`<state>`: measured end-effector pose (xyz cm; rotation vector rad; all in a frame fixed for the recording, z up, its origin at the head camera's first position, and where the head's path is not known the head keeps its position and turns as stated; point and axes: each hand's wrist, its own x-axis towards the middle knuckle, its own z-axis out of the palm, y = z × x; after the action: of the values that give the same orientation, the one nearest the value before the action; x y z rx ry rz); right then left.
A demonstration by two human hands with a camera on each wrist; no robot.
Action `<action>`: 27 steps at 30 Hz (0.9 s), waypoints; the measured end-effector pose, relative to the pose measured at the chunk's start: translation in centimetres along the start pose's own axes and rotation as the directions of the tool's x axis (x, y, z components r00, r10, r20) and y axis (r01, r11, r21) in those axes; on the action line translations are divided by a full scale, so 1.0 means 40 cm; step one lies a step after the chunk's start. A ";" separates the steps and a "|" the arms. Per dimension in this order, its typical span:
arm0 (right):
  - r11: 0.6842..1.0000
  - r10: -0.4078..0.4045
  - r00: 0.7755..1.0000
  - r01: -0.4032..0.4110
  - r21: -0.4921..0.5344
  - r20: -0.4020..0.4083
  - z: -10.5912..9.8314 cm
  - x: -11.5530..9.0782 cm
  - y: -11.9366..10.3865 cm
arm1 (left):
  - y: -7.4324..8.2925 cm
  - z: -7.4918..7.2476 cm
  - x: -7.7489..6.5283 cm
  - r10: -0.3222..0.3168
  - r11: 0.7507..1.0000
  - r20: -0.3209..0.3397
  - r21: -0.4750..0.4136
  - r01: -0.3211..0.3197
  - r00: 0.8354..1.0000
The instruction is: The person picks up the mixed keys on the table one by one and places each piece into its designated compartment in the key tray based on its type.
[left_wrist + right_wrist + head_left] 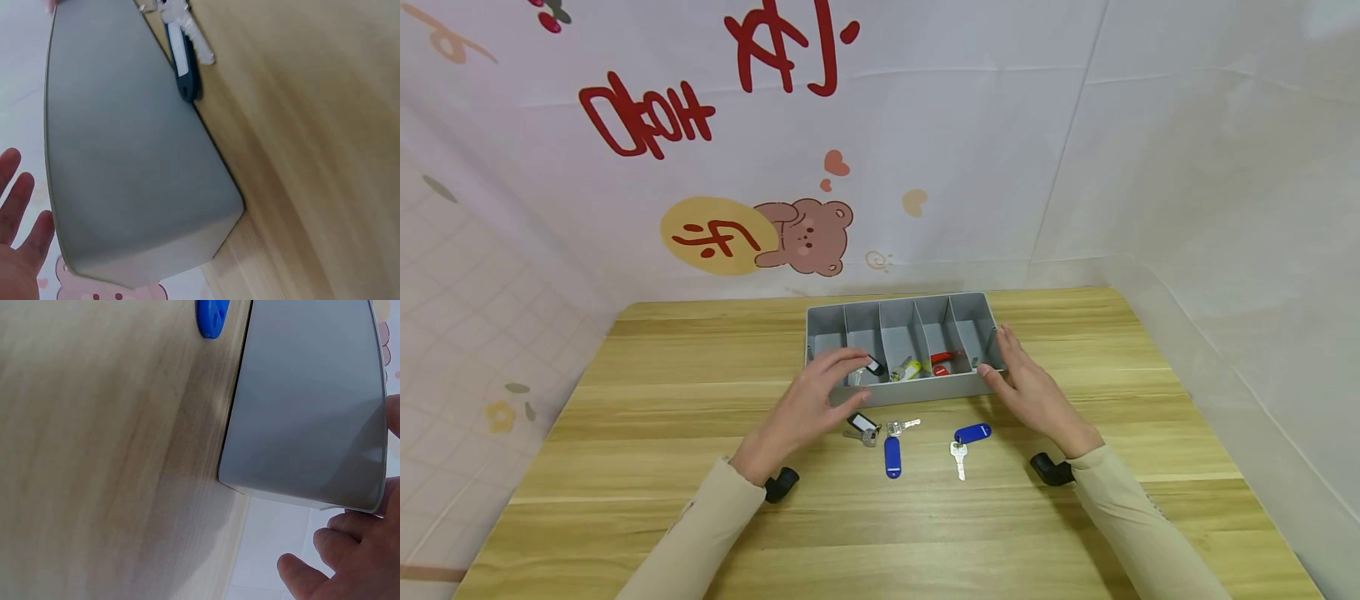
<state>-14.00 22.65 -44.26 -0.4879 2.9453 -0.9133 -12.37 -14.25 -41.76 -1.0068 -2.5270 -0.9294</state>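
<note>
A grey divided tray [917, 387] stands on the table. My left hand [808, 398] hovers at its front left, fingers spread and holding nothing; they show beside the rim in the left wrist view. My right hand [1037, 396] is at the tray's right end, fingers extended along the side wall and thumb at the front corner. Inside the tray lie a black key tag [875, 365], a yellow key tag [912, 370] and red key tags [942, 358]. In front are a black-tagged key [863, 423] and two keys with blue tags, one left [892, 458], one right [973, 433].
The wooden table [925, 542] meets a white printed curtain [962, 167] behind the tray and at both sides. Black wrist mounts [782, 485] show under both sleeves.
</note>
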 end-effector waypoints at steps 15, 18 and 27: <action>1.000 -0.005 1.000 0.005 0.001 0.001 -0.002 -0.002 -0.004 | 0.035 0.013 -0.055 0.107 0.994 0.022 0.029 -0.108 0.994; 1.000 -0.006 1.000 0.006 0.004 0.001 -0.002 -0.001 -0.004 | 0.039 0.018 -0.064 0.134 0.990 0.051 0.029 -0.135 0.990; 1.000 -0.003 1.000 0.003 0.001 0.002 -0.002 -0.002 -0.004 | 0.045 0.028 -0.077 0.084 0.996 0.251 -0.019 -0.082 0.964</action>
<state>-13.88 22.62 -44.11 -0.4934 2.9428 -0.9147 -8.90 -14.11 -43.17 -1.2979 -2.6596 -0.8357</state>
